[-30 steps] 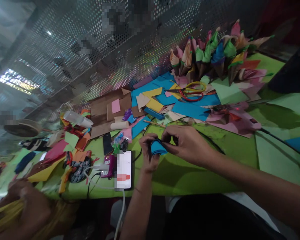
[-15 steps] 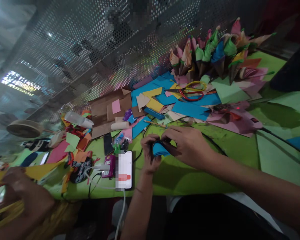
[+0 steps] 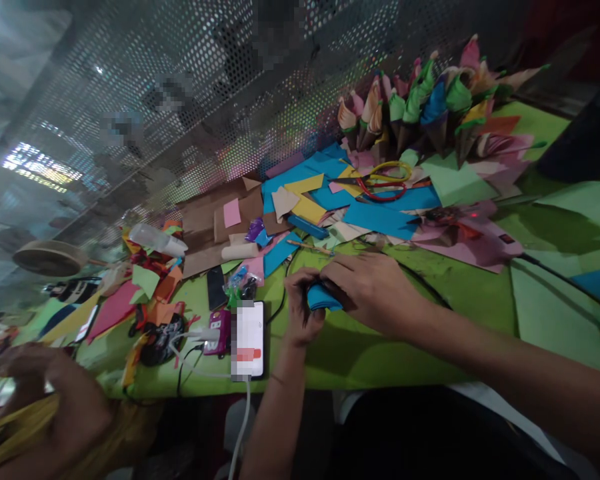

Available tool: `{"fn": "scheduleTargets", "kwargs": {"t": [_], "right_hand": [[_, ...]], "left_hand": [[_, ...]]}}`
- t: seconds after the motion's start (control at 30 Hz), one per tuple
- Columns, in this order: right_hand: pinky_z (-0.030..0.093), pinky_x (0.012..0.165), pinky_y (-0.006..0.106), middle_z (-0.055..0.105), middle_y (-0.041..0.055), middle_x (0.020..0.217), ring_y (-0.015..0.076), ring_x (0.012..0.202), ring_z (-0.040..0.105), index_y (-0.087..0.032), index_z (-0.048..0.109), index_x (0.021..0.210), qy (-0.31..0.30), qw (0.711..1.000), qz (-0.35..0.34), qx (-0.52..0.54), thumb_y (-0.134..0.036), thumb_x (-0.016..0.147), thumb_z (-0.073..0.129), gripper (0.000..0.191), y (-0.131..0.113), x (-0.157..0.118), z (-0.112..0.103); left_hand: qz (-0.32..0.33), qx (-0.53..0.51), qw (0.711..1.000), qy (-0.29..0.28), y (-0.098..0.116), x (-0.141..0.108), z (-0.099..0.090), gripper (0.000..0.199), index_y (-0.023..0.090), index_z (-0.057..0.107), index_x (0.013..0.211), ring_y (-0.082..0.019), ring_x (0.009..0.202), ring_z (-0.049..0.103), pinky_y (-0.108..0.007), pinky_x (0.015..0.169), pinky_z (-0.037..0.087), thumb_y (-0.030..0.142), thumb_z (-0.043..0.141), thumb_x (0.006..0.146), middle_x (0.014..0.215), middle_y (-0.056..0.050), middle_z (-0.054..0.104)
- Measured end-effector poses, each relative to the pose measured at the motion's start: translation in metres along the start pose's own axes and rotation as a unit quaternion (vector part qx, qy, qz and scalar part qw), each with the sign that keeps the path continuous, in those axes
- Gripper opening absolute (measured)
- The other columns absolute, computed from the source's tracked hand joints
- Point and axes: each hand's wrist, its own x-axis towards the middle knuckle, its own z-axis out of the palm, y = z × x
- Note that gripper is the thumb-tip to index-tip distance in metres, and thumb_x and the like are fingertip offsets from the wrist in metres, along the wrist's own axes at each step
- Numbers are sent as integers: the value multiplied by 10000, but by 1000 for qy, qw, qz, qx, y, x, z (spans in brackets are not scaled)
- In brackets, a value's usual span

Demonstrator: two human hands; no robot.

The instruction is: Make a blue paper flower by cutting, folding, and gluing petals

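A rolled or folded piece of blue paper (image 3: 324,299) is held between both hands above the green table. My left hand (image 3: 303,303) wraps round its left side with curled fingers. From the upper right, my right hand (image 3: 363,283) pinches it; the fingertips are partly hidden behind the paper. Just beyond the hands lies a thin wooden stick (image 3: 310,247), like a pencil or brush. To the left of my left hand, a phone (image 3: 253,333) with a lit screen rests on the table.
Colored paper cones (image 3: 435,110) stand at the back right. Scissors (image 3: 385,180) lie on blue sheets (image 3: 380,219). A corded power strip (image 3: 500,243) sits at right. A purple adapter (image 3: 218,333), cables and scraps are on the left. A co-worker's hand (image 3: 55,380) is at far left.
My right hand's fingers have closed further over the blue paper, which has shifted slightly. At far left, the yellow strip by the co-worker's hand has moved out of that hand's area.
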Motion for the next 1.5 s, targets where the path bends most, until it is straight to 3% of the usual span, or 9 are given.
{"fn": "scheduleTargets", "kwargs": {"t": [0.17,0.53,0.8,0.93,1.07,1.33,1.5], "right_hand": [[204,582,306,681,82,810,158,636,513,-155,665,924,8,1000,-11,22,-179,900,560,110,5,0,3],[221,580,321,676,81,807,166,636,504,-160,679,957,3,999,-30,15,-165,926,502,180,5,1,2],[378,662,270,759,54,909,172,789,650,-211,739,949,-22,987,37,153,-249,983,550,196,15,6,-1],[405,666,266,761,53,854,176,762,662,-199,750,889,2,980,70,184,-270,969,592,191,18,10,-4],[389,640,251,745,43,808,161,728,649,-195,741,815,1,975,69,209,-262,951,618,196,18,11,-2],[367,624,256,731,39,809,145,694,603,-191,734,855,-12,972,87,219,-219,895,636,110,14,10,0],[312,604,266,686,32,752,138,657,563,-182,684,771,-20,979,101,178,-187,854,608,113,14,8,3]], "left_hand": [[-7,-24,1000,-3,2,0,0,440,253,510,1122,-216,945,602,-370,793,511,637,528,909,1028,-63,568],[-39,-45,998,-12,4,0,1,482,260,534,1113,-231,938,610,-371,791,517,674,562,868,1019,-75,590],[-126,-157,976,85,-5,2,10,525,266,514,963,-178,785,564,-315,689,504,766,552,806,918,-23,577],[-149,-224,958,96,1,9,13,477,255,498,911,-146,667,500,-289,608,475,712,584,806,860,-14,563],[-170,-222,956,93,3,11,12,471,256,489,899,-149,651,489,-285,576,456,714,558,811,838,-15,550],[-156,-169,970,84,-7,4,11,504,259,518,931,-184,771,559,-325,681,508,745,561,802,891,-27,563],[-117,-136,983,41,-8,-2,6,505,253,541,1020,-208,899,589,-346,789,507,713,600,819,990,-54,591]]}}
